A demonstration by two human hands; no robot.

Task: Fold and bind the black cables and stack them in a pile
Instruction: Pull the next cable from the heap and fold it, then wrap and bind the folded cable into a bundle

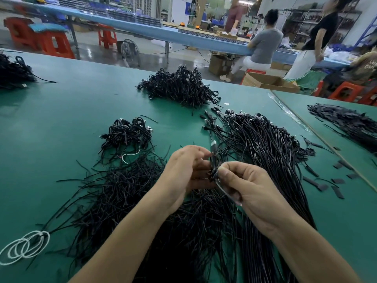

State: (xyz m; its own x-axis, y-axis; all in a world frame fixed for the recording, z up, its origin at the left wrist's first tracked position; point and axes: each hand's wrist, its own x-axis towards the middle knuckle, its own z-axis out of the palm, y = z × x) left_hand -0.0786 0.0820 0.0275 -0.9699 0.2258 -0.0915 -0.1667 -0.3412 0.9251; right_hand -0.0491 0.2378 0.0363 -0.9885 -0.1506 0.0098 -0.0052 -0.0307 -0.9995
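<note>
Cable (213, 167), thin, black and glossy, is folded into a short bundle that we hold upright over the middle of the tabletop (61, 123); its long axis runs near vertical and its flat metal plug points up and away from us; our left hand (186, 170) curls its fingers round the bundle from the left; our right hand (246, 186) pinches its lower part between thumb and forefinger; under our wrists lies a heap of thin black ties (122, 193); straight cables (269, 152) fan along the right side, plugs toward the far edge; a small bound pile (127, 133) sits left of centre, a bigger pile (179, 86) near the far edge; the tabletop is matte green; white cord (24, 248) coils at the near left corner.
</note>
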